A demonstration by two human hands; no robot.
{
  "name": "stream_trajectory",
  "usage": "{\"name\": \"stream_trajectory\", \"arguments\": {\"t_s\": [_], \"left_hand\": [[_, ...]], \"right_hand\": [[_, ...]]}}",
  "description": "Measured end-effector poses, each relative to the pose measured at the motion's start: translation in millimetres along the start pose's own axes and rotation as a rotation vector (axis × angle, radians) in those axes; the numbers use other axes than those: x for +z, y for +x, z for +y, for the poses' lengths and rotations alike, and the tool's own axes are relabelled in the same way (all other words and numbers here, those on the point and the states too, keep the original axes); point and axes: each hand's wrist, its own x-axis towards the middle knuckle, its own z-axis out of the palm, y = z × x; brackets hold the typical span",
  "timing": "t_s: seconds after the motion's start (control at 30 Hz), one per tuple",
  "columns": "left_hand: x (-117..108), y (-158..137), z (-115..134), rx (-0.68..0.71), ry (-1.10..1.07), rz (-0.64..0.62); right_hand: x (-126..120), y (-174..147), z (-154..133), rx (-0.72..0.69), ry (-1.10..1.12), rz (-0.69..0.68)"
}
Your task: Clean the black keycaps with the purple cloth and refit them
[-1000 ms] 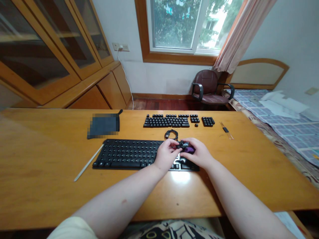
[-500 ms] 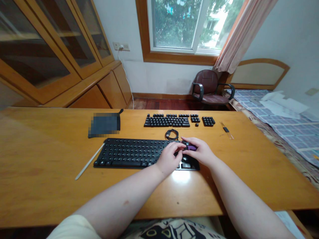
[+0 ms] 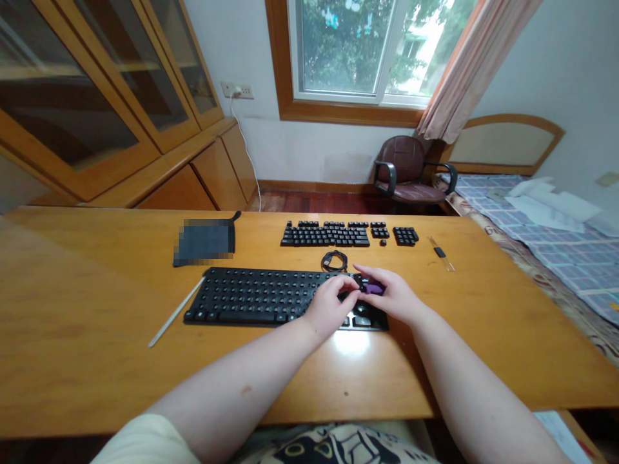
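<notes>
The right hand gripped a purple tool, the left hand's hold unclear; most keycaps lay beyond, few on the keyboard beneath.

Spotting a maroon office armchair beyond the right hand now, a glass-doored cabinet leftward of the left hand!

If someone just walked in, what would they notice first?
Probably the black keyboard on the desk, partly stripped, with the left hand and right hand over its right side. Behind it, loose black keycaps lie in rows. A purple thing stands out in the right hand.
</notes>
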Motion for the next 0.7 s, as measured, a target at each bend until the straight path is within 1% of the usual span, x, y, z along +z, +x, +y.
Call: {"name": "stream_trajectory", "arguments": {"t_s": [0.13, 0.23, 0.3, 0.4, 0.53, 0.6, 0.7], "left_hand": [[0, 0, 0, -0.01, 0.0, 0.015], [-1, 1, 1, 0.004, 0.017, 0.005], [-2, 0, 2, 0.015, 0.032, -0.013], [-3, -1, 5, 0.048, 0.07, -0.058], [-4, -3, 10, 0.109, 0.134, -0.128], [-5, -3, 11, 0.113, 0.148, -0.138], [-5, -3, 12, 0.106, 0.152, -0.135]], "right_hand": [[0, 0, 1, 0.043, 0.05, 0.008], [-1, 0, -1, 0.031, -0.03, 0.035], [-5, 0, -4, 0.016, -0.111, 0.02], [-14, -2, -12, 0.053, -0.223, -0.042], [-30, -7, -16, 0.186, -0.341, -0.141], [-37, -9, -13, 0.248, -0.367, -0.205], [-40, -11, -9, 0.27, -0.414, -0.245]]}}
